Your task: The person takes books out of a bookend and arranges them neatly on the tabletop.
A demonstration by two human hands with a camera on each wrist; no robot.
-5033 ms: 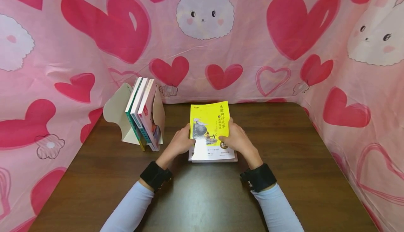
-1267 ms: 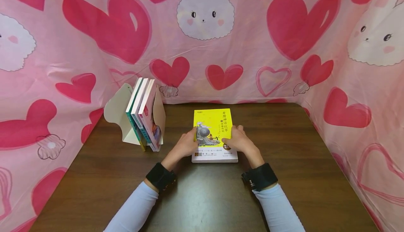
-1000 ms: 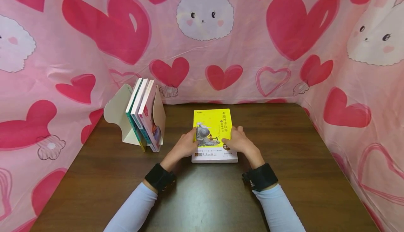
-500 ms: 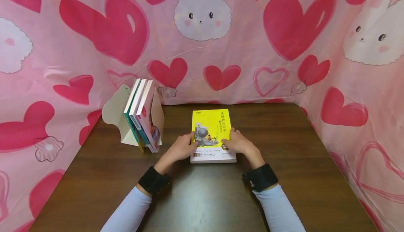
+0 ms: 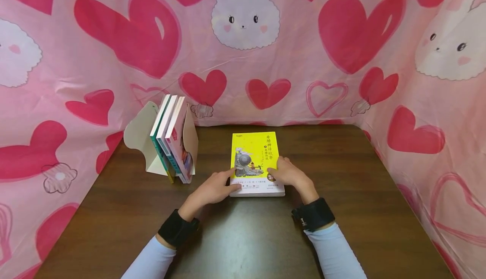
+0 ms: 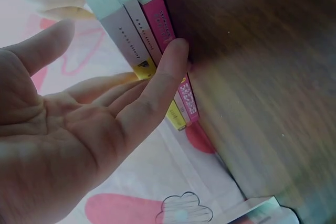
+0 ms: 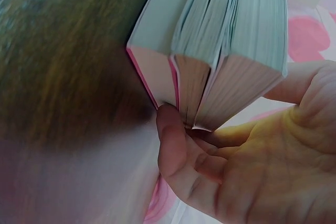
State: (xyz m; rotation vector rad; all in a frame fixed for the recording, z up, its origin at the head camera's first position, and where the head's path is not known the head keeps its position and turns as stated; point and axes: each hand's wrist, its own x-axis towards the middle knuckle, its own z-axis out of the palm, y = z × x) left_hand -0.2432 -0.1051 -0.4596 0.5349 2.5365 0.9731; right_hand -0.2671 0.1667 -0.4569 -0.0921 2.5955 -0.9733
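A yellow-and-white book [image 5: 251,144] tops a small stack lying flat at the table's middle. In the left wrist view its spine [image 6: 126,38] shows with two more below, the lowest one pink [image 6: 158,17]. My left hand [image 5: 210,189] is at the stack's near left side, fingers extended and spread, fingertips by the spines and cover edge. My right hand [image 5: 291,173] holds the stack's right side, thumb on the yellow cover. Seen from the right wrist, its curled fingers [image 7: 172,135] press against the page edges [image 7: 205,80].
To the left, a cream bookend holder [image 5: 140,131] has several upright books [image 5: 171,137] leaning in it. The brown wooden table [image 5: 334,156] extends around the stack. Pink heart-and-rabbit cloth [image 5: 300,51] hangs behind and on both sides.
The yellow book, earlier raised and askew over the stack, now lies squared on top. Over the last second my left hand slid nearer along the left side and loosened; the right hand stayed.
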